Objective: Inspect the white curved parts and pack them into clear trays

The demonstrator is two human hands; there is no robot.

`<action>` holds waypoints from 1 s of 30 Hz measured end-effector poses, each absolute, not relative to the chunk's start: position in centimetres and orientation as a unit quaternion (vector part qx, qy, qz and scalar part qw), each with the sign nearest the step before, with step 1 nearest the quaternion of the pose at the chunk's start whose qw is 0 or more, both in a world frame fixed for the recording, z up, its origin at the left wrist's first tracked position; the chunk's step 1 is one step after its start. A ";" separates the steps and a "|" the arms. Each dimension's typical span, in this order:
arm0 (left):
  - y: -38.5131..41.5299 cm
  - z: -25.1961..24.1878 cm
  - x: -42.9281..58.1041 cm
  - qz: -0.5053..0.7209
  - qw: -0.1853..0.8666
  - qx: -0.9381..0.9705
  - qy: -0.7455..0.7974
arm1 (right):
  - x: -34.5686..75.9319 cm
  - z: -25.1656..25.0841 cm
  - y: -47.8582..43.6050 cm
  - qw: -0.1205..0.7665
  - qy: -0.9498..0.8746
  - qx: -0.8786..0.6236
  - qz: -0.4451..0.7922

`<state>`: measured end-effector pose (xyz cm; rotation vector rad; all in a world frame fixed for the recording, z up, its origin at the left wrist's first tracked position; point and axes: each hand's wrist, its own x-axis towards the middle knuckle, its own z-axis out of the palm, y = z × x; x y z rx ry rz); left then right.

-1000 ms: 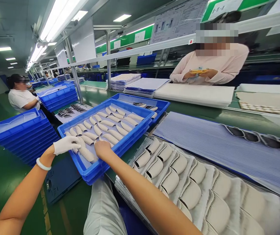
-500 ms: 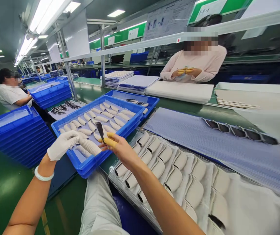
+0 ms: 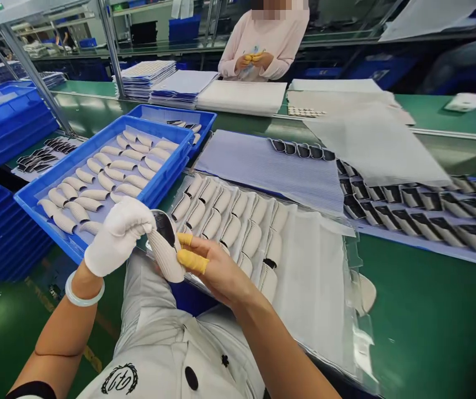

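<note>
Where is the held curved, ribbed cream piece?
The piece is left of centre in the head view, between the white-gloved left hand and the yellow-tipped right hand.

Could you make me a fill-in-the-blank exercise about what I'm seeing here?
1. The left hand, holding a ribbed piece, wears a white ____.
2. The finger covers on the right hand are coloured ____.
3. The pale bangle is on the ____ wrist.
4. The tray of cream pieces beside the left hand is coloured ____.

Missing words: glove; yellow; left; blue.
</note>
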<state>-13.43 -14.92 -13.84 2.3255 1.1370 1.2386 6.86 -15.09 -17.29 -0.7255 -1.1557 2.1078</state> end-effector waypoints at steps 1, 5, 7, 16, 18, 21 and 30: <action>-14.8 -14.1 -13.1 0.435 0.130 0.799 0.394 | 7.1 -17.3 -15.3 0.303 -0.437 -0.266 0.804; -14.0 -15.2 -12.2 0.478 0.120 0.781 0.384 | 7.6 -17.3 -15.4 0.325 -0.412 -0.239 0.817; -13.6 -15.7 -11.5 0.499 0.123 0.773 0.372 | 7.8 -17.4 -15.4 0.347 -0.398 -0.245 0.813; -13.6 -17.4 -6.2 0.485 0.401 0.615 0.474 | 9.5 -17.6 -15.5 0.457 -0.403 -0.335 0.719; -13.5 -17.4 -5.3 0.489 0.405 0.605 0.480 | 9.9 -17.6 -15.6 0.455 -0.402 -0.338 0.719; -12.9 -17.1 -4.3 0.527 0.383 0.569 0.501 | 10.3 -17.4 -15.7 0.447 -0.383 -0.335 0.736; -12.3 -16.6 -3.9 0.483 0.398 0.581 0.520 | 10.7 -17.1 -15.5 0.441 -0.310 -0.317 0.781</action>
